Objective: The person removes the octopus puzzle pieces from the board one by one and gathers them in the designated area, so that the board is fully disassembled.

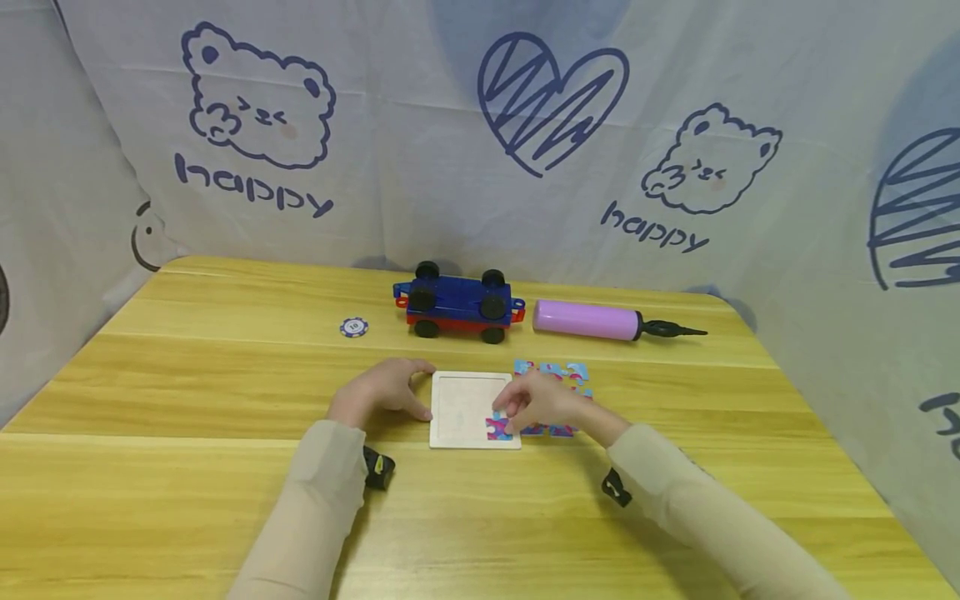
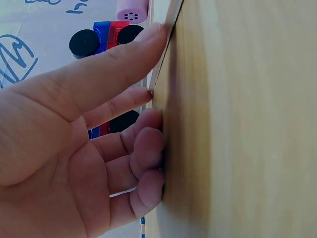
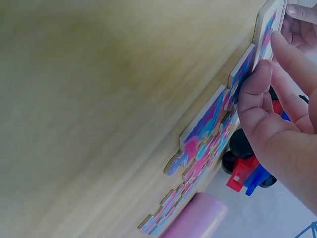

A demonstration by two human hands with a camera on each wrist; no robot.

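A white square puzzle tray lies flat on the table. My left hand is at its left side, with the thumb and index finger touching the edge near the far corner; the other fingers are bent down to the tabletop. In the tray's near right corner is a pink and blue puzzle piece. My right hand holds this piece between thumb and index finger, which partly cover it. Other puzzle pieces lie just right of the tray, partly under that hand.
Behind the tray stands a blue and red toy car chassis with black wheels. A purple hand pump with a black nozzle lies to its right, a poker chip to its left. Printed cloth hangs along the table's far edge.
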